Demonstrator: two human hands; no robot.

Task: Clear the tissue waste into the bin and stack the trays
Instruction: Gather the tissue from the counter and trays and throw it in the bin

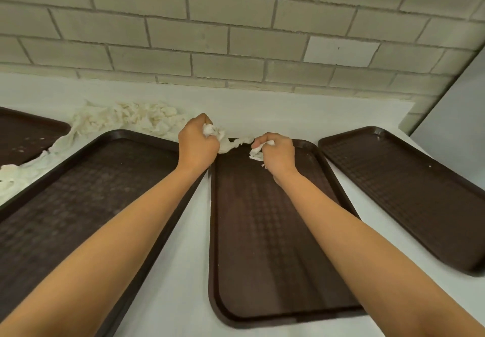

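Note:
Several dark brown trays lie flat on a white counter. My left hand (196, 143) grips a wad of white tissue (223, 139) at the far end of the gap between the big left tray (78, 200) and the middle tray (265, 244). My right hand (275, 154) pinches a smaller scrap of tissue (256, 153) just above the far end of the middle tray. A thin strand of tissue runs between the two hands. A long heap of crumpled tissue (126, 120) lies on the counter behind the left tray.
A further tray (409, 187) lies at the right with a few white crumbs on it, and a corner of another tray (26, 134) shows at the far left. A grey brick wall (236, 34) rises right behind the counter. No bin is in view.

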